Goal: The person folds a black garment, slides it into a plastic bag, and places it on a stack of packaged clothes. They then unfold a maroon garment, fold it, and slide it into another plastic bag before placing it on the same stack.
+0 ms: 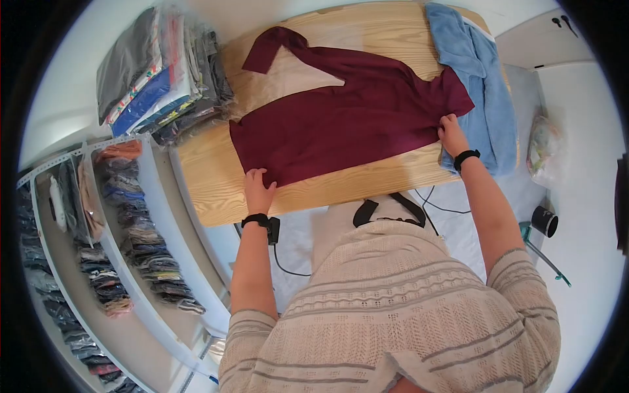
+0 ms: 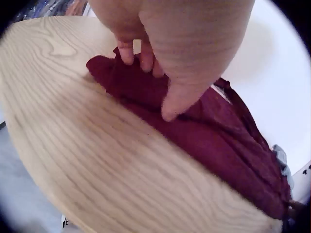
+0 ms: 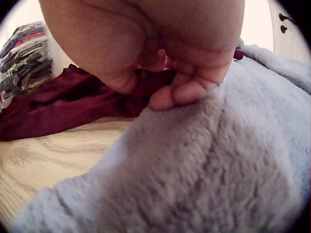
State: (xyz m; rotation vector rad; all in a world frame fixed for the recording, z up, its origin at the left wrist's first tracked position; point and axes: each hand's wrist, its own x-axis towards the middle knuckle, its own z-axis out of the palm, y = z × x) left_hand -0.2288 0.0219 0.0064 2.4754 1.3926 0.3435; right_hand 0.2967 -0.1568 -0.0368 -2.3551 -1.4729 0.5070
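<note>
A dark maroon garment [image 1: 354, 118] lies spread across the wooden table, one sleeve extended at the upper left. At its lower left corner is the left hand [image 1: 261, 191]; the left wrist view shows that hand [image 2: 180, 43] with fingertips and thumb spread apart, resting on the maroon cloth [image 2: 214, 131]. The right hand [image 1: 453, 136] is at the garment's near edge by the right end. Seen from the right wrist, this hand [image 3: 150, 53] pinches maroon fabric [image 3: 77, 99] between thumb and curled fingers, just above a light blue fleece [image 3: 194, 160].
Under the garment's right end lies the blue fleece item [image 1: 488, 98], on the wooden table [image 1: 216, 190]. Plastic-wrapped clothes [image 1: 164, 72] are stacked at the back left. Shelves [image 1: 131, 255] of folded clothes stand at left. A bag [image 1: 545, 150] hangs at right.
</note>
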